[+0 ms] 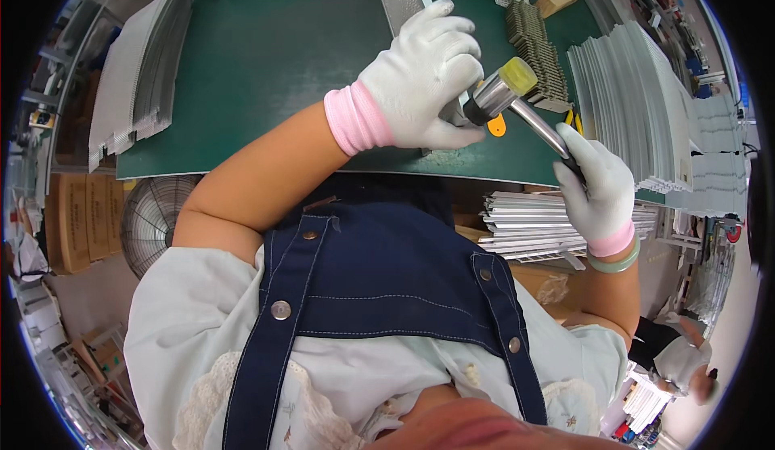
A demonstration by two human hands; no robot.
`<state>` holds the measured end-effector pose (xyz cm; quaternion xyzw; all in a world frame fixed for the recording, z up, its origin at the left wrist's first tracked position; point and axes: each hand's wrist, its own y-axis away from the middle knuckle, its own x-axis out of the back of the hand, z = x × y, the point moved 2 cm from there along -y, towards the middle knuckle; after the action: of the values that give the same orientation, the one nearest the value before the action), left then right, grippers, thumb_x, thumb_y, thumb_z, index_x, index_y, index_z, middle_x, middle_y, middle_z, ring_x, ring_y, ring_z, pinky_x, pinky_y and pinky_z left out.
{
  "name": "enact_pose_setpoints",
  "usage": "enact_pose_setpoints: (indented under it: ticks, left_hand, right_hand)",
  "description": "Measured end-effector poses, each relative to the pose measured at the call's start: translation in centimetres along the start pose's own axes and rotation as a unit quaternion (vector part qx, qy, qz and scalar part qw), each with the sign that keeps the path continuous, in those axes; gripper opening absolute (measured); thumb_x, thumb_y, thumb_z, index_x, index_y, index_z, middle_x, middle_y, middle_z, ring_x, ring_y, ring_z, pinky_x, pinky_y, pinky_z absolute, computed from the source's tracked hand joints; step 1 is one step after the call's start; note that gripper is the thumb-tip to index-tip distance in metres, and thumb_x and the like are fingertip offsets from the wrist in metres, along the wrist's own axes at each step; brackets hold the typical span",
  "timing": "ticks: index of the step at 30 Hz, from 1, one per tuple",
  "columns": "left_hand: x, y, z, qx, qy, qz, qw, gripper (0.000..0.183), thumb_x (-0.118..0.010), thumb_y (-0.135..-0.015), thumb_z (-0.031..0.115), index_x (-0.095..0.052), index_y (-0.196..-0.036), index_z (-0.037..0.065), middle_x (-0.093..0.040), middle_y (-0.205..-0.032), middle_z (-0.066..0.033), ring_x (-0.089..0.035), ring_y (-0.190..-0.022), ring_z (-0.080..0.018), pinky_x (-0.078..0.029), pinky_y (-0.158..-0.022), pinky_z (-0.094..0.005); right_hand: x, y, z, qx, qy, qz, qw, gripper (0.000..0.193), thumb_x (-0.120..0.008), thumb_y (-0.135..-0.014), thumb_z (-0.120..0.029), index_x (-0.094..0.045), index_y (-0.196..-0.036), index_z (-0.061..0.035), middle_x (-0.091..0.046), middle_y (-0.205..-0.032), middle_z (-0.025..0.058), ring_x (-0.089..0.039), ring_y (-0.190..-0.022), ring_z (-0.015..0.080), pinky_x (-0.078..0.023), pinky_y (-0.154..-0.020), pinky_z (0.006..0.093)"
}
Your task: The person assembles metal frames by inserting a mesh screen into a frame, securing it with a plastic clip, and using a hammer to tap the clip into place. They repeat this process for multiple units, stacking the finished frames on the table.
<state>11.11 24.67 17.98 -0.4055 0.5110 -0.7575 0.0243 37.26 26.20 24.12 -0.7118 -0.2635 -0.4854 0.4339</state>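
Observation:
White gloves with pink cuffs cover both hands. My left hand (428, 79) is closed round the edge of a thin, silvery framed panel (399, 0), which stands on edge on the green table (258, 71). My palm and fingers hide much of that panel. In my right hand (597, 188) is the dark grip of a mallet (494, 93) with a metal head, one yellow face and one black face. The black face is close to the panel's edge beside my left thumb; whether they touch I cannot tell. An orange tag-like piece (496, 125) lies just below the mallet head.
Stacked mesh sheets (141, 71) stand at the left, and more panels (626, 103) at the right. Small metal pieces (537, 54) form a row near a wooden block (559, 0). Metal profiles (533, 224) lie below the table edge, a fan (157, 216) stands lower left, and another person (678, 357) is lower right.

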Motion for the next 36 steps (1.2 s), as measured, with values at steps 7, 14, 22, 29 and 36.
enact_pose_setpoints:
  ticks: [7, 14, 22, 29, 36]
  left_hand:
    - [0.2, 0.0, 0.3, 0.029, -0.043, 0.011, 0.999, 0.045, -0.08, -0.062, 0.038, -0.06, -0.082, 0.004, -0.057, -0.088, -0.0134, -0.057, -0.103, -0.0352, -0.031, -0.106, -0.0602]
    - [-0.3, -0.1, -0.1, 0.018, -0.034, 0.032, 0.999, 0.042, -0.078, -0.062, 0.039, -0.059, -0.076, 0.005, -0.055, -0.079, -0.0126, -0.057, -0.094, -0.033, -0.032, -0.106, -0.0594]
    - [-0.4, -0.2, 0.0, 0.016, -0.033, 0.022, 0.999, 0.04, -0.077, -0.063, 0.039, -0.055, -0.073, 0.006, -0.052, -0.073, -0.0099, -0.056, -0.08, -0.0293, -0.034, -0.105, -0.0587]
    - [-0.7, 0.0, -0.2, 0.01, -0.02, 0.035, 0.999, 0.039, -0.076, -0.064, 0.039, -0.055, -0.071, 0.007, -0.052, -0.072, -0.0097, -0.056, -0.08, -0.0292, -0.034, -0.104, -0.0576]
    - [-0.1, 0.0, -0.4, 0.016, -0.018, 0.005, 1.0, 0.041, -0.077, -0.063, 0.041, -0.057, -0.073, 0.006, -0.053, -0.075, -0.0107, -0.057, -0.085, -0.03, -0.034, -0.107, -0.0571]
  right_hand:
    - [2.0, -1.1, -0.8, 0.023, 0.06, -0.01, 0.998, 0.051, -0.072, -0.072, 0.001, -0.064, -0.122, -0.0061, -0.06, -0.074, 0.0105, -0.059, -0.062, 0.027, -0.046, -0.056, 0.0357]
    - [3.4, -1.7, -1.3, 0.042, 0.084, 0.011, 0.996, 0.05, -0.071, -0.073, 0.005, -0.064, -0.122, -0.0046, -0.063, -0.079, 0.0115, -0.062, -0.065, 0.0259, -0.049, -0.059, 0.0346]
    - [3.2, -1.2, -2.5, 0.077, 0.164, -0.077, 0.98, 0.052, -0.068, -0.073, 0.009, -0.061, -0.124, 0.0011, -0.064, -0.081, 0.0089, -0.06, -0.064, 0.0271, -0.05, -0.059, 0.034]
    - [3.1, -1.6, -2.3, 0.071, 0.171, -0.098, 0.978, 0.051, -0.066, -0.074, 0.01, -0.061, -0.123, -0.0005, -0.065, -0.084, 0.0107, -0.058, -0.061, 0.0255, -0.05, -0.06, 0.0336]
    - [2.3, -1.7, -2.2, 0.098, 0.207, -0.048, 0.972, 0.053, -0.071, -0.074, 0.0, -0.06, -0.126, -0.0045, -0.055, -0.072, 0.007, -0.056, -0.06, 0.0258, -0.046, -0.054, 0.0376]
